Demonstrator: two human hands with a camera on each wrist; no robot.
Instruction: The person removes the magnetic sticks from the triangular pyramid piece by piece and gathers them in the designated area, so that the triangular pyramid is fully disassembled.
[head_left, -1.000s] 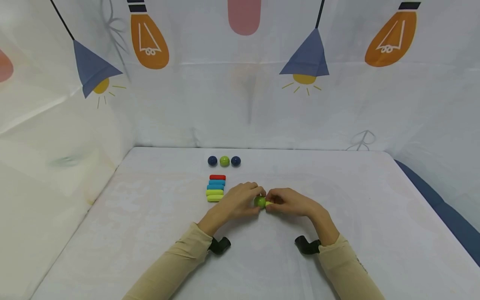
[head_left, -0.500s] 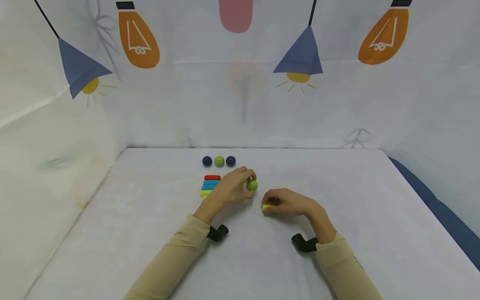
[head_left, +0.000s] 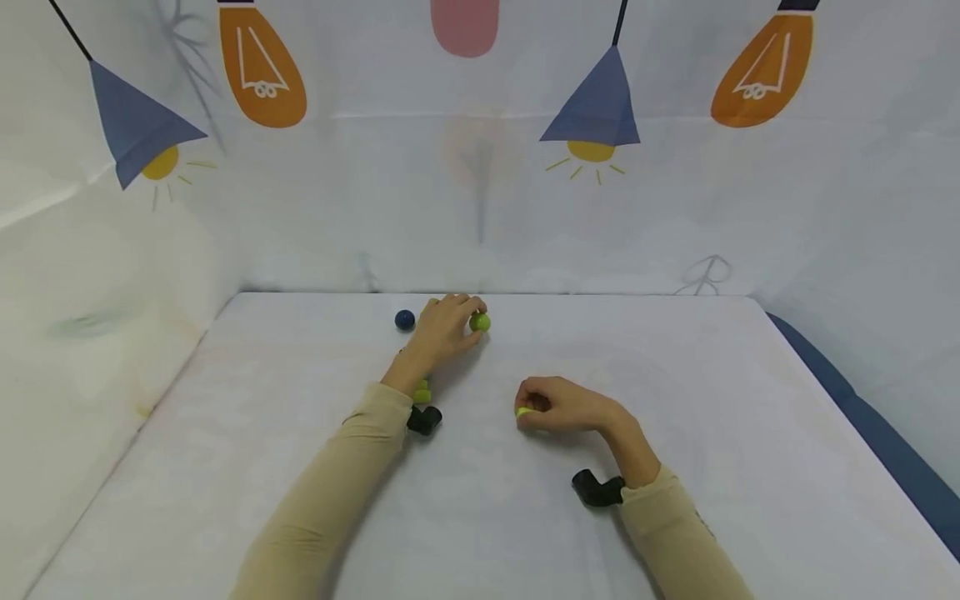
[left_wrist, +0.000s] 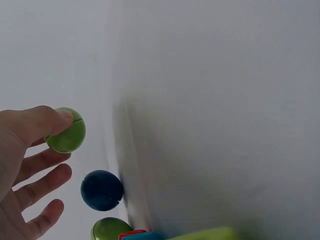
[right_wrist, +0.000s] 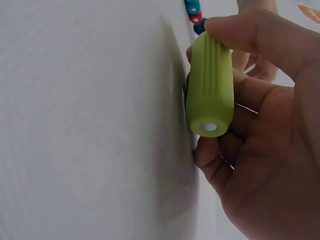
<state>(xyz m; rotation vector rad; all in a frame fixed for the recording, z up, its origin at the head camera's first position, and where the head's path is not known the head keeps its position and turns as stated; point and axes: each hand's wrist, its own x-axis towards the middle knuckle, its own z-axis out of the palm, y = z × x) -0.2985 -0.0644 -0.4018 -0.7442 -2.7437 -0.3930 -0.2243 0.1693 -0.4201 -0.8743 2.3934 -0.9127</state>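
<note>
My left hand point(head_left: 442, 329) pinches a glossy green ball point(head_left: 480, 322) between thumb and fingers near the back of the table. Two more balls, one navy point(left_wrist: 102, 190) and one green point(left_wrist: 107, 229), lie close by in the left wrist view. A second navy ball point(head_left: 405, 320) shows left of that hand. My right hand point(head_left: 566, 407) grips a short yellow-green grooved bar point(right_wrist: 211, 90), with a pale round hole in its end, low over the table at the middle. In the head view most of this bar is hidden by the fingers.
Under the left wrist, yellow-green bars point(head_left: 422, 393) show partly; the left arm hides the others of the stack. Red point(left_wrist: 132, 233) and blue point(left_wrist: 145, 235) bar ends appear in the left wrist view. A white cloth wall rises behind the white table point(head_left: 480, 517).
The left hand has drawn the green ball away from the bar in the right hand and carried it back and left to the row of balls. The right hand has stayed nearly still.
</note>
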